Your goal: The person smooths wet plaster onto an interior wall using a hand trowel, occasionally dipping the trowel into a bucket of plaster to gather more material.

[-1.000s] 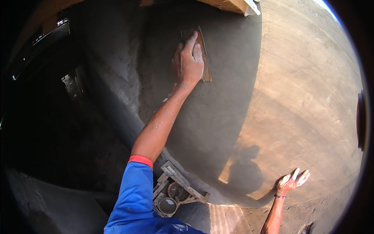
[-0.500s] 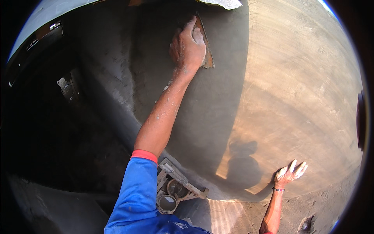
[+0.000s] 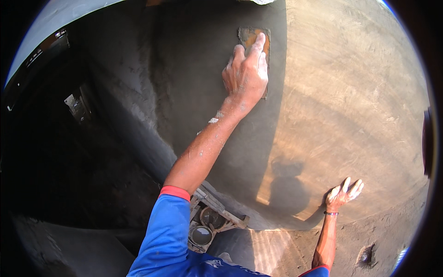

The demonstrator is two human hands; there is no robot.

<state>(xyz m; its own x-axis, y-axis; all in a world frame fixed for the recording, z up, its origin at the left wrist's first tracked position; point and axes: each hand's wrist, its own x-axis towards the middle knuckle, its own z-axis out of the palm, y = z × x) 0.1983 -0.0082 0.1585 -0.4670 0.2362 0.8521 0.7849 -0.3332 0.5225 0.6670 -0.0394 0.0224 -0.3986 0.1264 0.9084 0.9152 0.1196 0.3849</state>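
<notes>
My left hand [image 3: 247, 76] grips a plastering float [image 3: 254, 33] against the shaded grey wall [image 3: 198, 83]. The float is a rectangular orange-brown plate smeared with mortar along its edges. One finger stretches along it toward the top; the handle is hidden under my hand. Lower at the right, my right hand [image 3: 339, 198] rests on the sunlit part of the wall [image 3: 341, 115], holding nothing. Its fingers are spread, their tips whitened, and a dark bracelet [image 3: 331, 213] circles the wrist. Pale mortar spots my left wrist and forearm.
Below stands a wooden frame [image 3: 221, 210] with round containers [image 3: 201, 235], one holding greyish liquid. Rougher wall with a hole [image 3: 367, 255] lies at the lower right. A dark interior [image 3: 69, 161] opens beyond the wall's edge at left.
My left hand has moved right and slightly down with the float, which has turned from slanted to nearly upright, showing more of its face. My right hand stays spread on the wall.
</notes>
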